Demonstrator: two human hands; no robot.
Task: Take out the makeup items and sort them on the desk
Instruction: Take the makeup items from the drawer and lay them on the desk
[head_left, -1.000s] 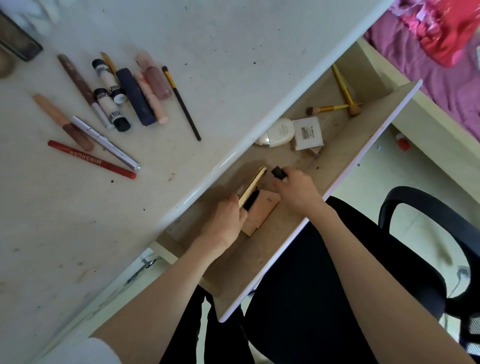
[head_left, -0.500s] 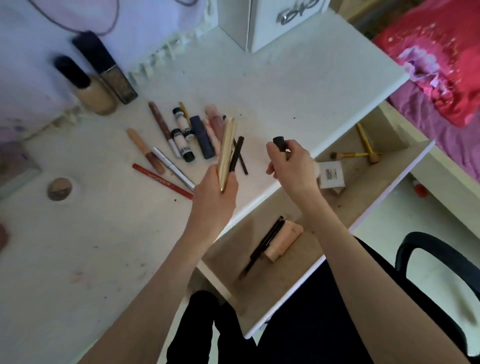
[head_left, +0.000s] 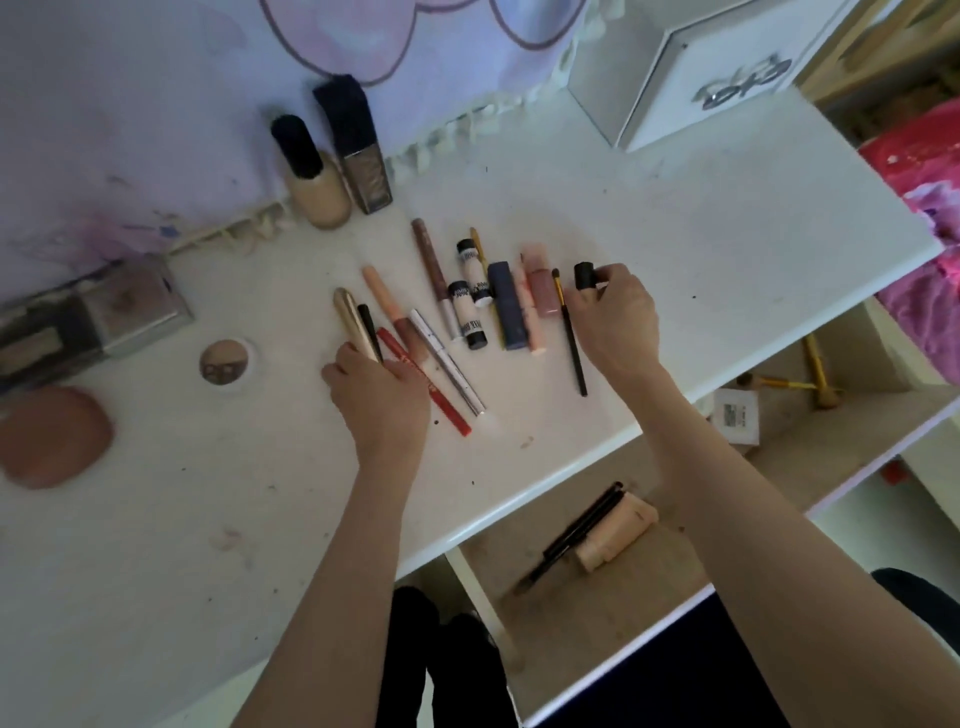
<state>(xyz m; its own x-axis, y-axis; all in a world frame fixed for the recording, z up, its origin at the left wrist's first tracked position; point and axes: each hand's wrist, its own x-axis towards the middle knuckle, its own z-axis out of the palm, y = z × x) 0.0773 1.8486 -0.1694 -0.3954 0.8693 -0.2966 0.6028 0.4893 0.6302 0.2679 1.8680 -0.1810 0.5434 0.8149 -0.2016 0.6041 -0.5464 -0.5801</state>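
Observation:
My left hand grips a gold tube and a thin black pencil, holding them low over the white desk at the left end of a row of makeup sticks. My right hand pinches a small black cylinder at the row's right end, beside a black brush with a gold ferrule. A red pencil lies partly under my left hand. The open drawer below holds a peach tube, black pencils, a white box and gold brushes.
Two foundation bottles stand at the back by the wall. A mirrored box, a brown compact and a small round pot lie at the left. A white cabinet stands back right. A pink bed is right.
Both hands lifted out of the drawer with the gold tube, black pencil and black cylinder and moved over the desk, down to the two ends of the row of sticks.

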